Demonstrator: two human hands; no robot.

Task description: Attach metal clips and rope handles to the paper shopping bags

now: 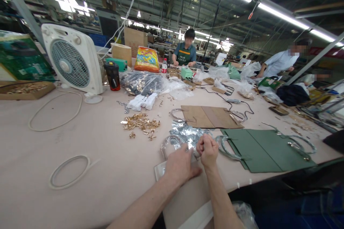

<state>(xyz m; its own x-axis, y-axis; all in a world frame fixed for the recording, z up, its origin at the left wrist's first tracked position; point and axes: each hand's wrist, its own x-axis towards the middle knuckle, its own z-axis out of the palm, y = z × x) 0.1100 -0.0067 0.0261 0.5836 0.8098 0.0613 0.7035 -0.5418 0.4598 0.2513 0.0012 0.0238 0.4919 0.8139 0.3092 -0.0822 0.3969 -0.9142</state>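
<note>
A grey-beige bag panel (pixel 188 200) lies at the table's front edge, running down below the picture. A rolled handle (pixel 164 146) in clear wrap loops up from its top edge. My left hand (pixel 178 166) grips the panel's upper part, its thumb lying across the surface and its fingertips bent near the top edge. Right beside it, my right hand (pixel 208 150) is closed in a pinch at that edge; what it pinches is hidden by the fingers. Just beyond both hands spreads a pile of small shiny metal plates (pixel 185 130).
Green bag panels (pixel 268 150) with wrapped handles lie to the right, a brown one (pixel 209 116) behind. Gold-coloured fasteners (pixel 141 121) are heaped left of the metal plates. A white fan (pixel 72 59) and a dark tumbler (pixel 111 75) stand back left. Co-workers (pixel 185 52) work across the table.
</note>
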